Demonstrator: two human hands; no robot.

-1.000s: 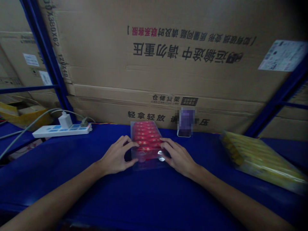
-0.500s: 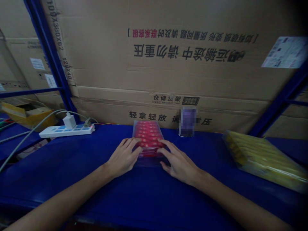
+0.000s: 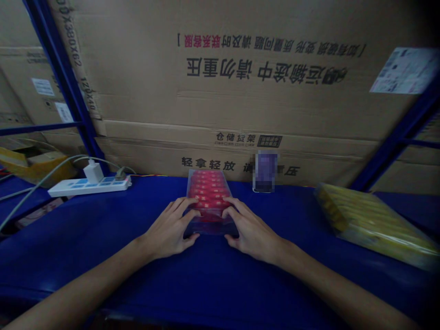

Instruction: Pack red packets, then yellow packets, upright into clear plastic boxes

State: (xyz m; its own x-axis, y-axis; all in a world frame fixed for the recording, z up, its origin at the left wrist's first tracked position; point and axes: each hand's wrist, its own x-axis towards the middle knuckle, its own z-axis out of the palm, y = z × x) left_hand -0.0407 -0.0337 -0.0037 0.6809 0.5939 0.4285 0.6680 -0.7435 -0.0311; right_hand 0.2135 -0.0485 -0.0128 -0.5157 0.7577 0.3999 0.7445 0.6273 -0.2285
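Observation:
A clear plastic pack [image 3: 208, 185] with rows of small red packets inside lies flat on the blue table, its loose clear end toward me. My left hand [image 3: 172, 227] grips the near left corner, fingers bent over the top and thumb low by the clear end. At the near right corner, my right hand [image 3: 253, 231] mirrors it, fingertips on the film and thumb beside the clear end. The contents under the fingertips are partly covered.
A yellow pack in clear film [image 3: 374, 224] lies at the right. Behind stand a blurred-out phone-shaped object [image 3: 265, 172] and a large cardboard box [image 3: 220, 107]. A white power strip [image 3: 89, 185] with cables sits at left, near a yellow-taped carton [image 3: 41, 169].
Both thumbs have moved down and toward me, away from the fingers, at the pack's near end. The pack stays in nearly the same place; the view has shifted slightly.

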